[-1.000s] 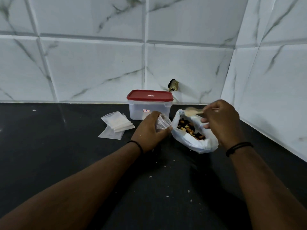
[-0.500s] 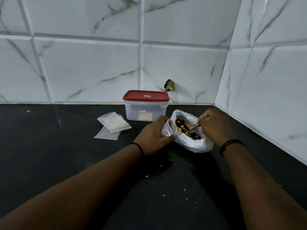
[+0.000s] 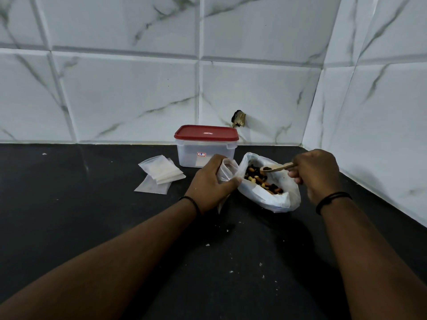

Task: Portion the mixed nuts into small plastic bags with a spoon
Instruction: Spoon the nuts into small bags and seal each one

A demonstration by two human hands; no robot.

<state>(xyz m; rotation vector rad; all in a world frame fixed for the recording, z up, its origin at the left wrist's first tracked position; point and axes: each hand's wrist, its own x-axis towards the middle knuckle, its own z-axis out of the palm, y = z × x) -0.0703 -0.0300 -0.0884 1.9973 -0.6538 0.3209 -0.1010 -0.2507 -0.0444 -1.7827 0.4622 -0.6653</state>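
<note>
A white plastic bag (image 3: 275, 199) lies open on the black counter (image 3: 92, 227), with mixed nuts (image 3: 260, 179) inside. My right hand (image 3: 316, 174) grips the handle of a small wooden spoon (image 3: 275, 168). The spoon's bowl hovers just above the nuts and carries a few dark pieces. My left hand (image 3: 211, 183) holds a small clear plastic bag (image 3: 227, 172) upright, its mouth open, right beside the big bag's left rim. The small bag's lower part is hidden behind my fingers.
A clear tub with a red lid (image 3: 205, 145) stands against the tiled wall behind my left hand. A stack of empty small bags (image 3: 160, 175) lies left of it. Crumbs dot the counter in front. The tiled side wall (image 3: 381, 135) closes in at right.
My right hand dipped the spoon down into the nuts, then lifted it slightly with a few pieces on it. My left hand kept the small bag beside the big bag.
</note>
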